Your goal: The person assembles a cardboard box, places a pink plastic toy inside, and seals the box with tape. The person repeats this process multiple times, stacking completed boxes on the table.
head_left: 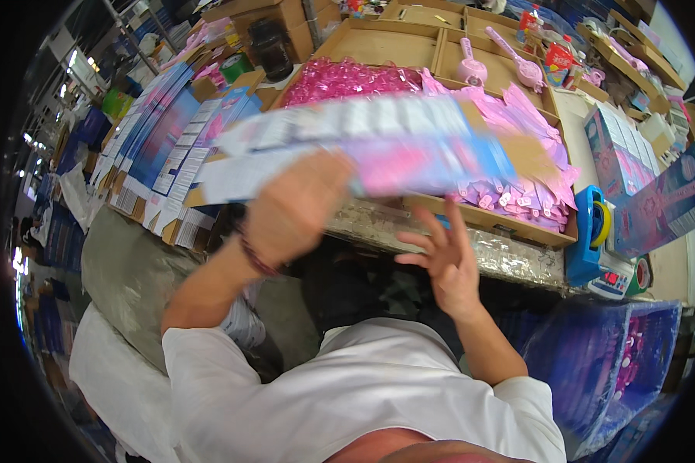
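A long printed cardboard box (405,156), blurred, lies across the view over the front of the workbench. My left hand (301,202) is shut on its near side, towards its left end. Just below the box, my right hand (443,252) is raised with fingers apart and holds nothing. Behind the box, a cardboard tray holds clear pink plastic parts (353,78) and pink-purple packets (527,121). Farther back, two pink plastic toy wands (472,66) (521,63) rest in tray compartments. The box hides part of the tray.
Stacked flattened printed cartons (174,150) stand at the left. On the right are a blue tape dispenser (582,237), upright printed boxes (619,150), a small scale (611,282) and bottles (559,58). A blue plastic-lined crate (602,364) stands below the bench at the right.
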Demonstrator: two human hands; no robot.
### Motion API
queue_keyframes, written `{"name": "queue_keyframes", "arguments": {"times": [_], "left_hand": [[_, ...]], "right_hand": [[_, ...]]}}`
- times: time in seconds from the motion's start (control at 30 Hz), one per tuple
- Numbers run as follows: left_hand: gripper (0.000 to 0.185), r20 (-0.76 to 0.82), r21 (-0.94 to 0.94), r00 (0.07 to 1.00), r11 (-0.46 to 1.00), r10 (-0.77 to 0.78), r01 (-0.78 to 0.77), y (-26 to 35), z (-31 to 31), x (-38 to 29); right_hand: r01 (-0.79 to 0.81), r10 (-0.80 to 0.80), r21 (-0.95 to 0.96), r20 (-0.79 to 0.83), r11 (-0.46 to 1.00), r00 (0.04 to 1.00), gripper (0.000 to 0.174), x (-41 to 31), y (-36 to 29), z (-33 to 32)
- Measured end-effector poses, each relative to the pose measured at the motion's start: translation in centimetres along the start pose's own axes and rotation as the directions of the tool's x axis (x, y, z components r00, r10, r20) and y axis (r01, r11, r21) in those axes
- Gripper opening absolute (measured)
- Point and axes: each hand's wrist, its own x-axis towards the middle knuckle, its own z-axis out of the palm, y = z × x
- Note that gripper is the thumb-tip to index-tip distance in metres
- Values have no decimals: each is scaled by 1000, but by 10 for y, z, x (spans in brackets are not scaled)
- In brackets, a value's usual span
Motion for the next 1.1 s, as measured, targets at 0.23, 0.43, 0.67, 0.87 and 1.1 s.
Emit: {"name": "queue_keyframes", "arguments": {"times": [0.23, 0.43, 0.67, 0.87, 1.1], "left_hand": [[70, 124, -256, 991, 966, 44, -11, 11, 22, 1], [45, 476, -721, 878, 596, 54, 354, -26, 7, 34], [18, 237, -401, 972, 910, -9, 107, -12, 24, 51], [24, 244, -390, 969, 912, -27, 124, -6, 47, 46], [51, 244, -436, 969, 887, -45, 151, 8, 34, 45]], "right_hand": [[-401, 421, 139, -171, 906, 891, 44, -40, 10, -24], [-539, 550, 137, -61, 831, 833, 54, -66, 42, -35], [-176, -35, -522, -369, 834, 929, 41, -69, 43, -46], [-51, -279, -861, -220, 507, 935, 66, -38, 15, -52], [-147, -367, -843, -374, 517, 852, 38, -18, -2, -71]]}}
